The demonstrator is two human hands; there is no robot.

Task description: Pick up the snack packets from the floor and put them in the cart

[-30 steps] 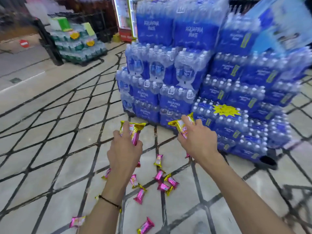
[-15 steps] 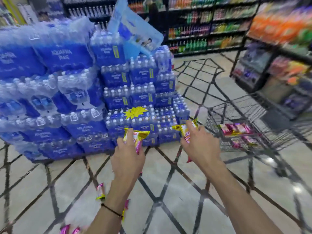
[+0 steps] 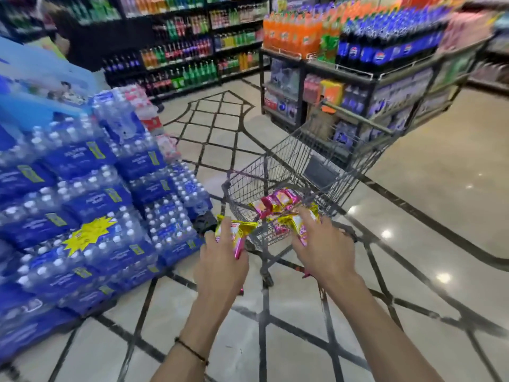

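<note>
Nearest, the left hand grips a yellow-pink packet, fingers wrapped around it, just left of the cart. The right hand clutches another packet at the cart's near rim. Inside the wire basket lie several pink packets. Left stand stacked water packs; far right, a soda rack.

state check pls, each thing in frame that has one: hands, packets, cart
left hand: closed on a snack packet, short of the cart
right hand: closed on snack packets, at the cart's near rim
cart: upright, basket open on top, not yet full
packets in cart: lying loose on the basket floor
water packs: stacked, shrink-wrapped
</note>
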